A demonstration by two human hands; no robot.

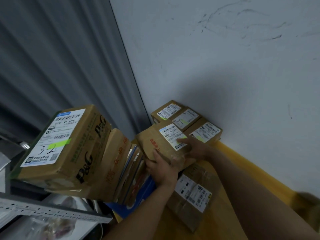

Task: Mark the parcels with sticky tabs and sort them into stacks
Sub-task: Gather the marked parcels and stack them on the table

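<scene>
Two hands hold a brown parcel (155, 142) above a yellow surface (230, 156) in the corner of a room.
The left hand (161, 168) grips the parcel's near edge, thumb on top. The right hand (196, 149) rests straight fingers across its white shipping label (170, 134). Just behind, three small parcels (186, 119) sit in a row against the white wall (225, 75). To the left, a large box (83, 153) carries a green sticky tab (59, 143) and a handwritten "3-2".

We see brown, green, red
The large brown cardboard box (86, 153) bears black lettering and a neon-green sticky tab (59, 143); the smaller brown cardboard parcel (149, 137) shows red print.
</scene>
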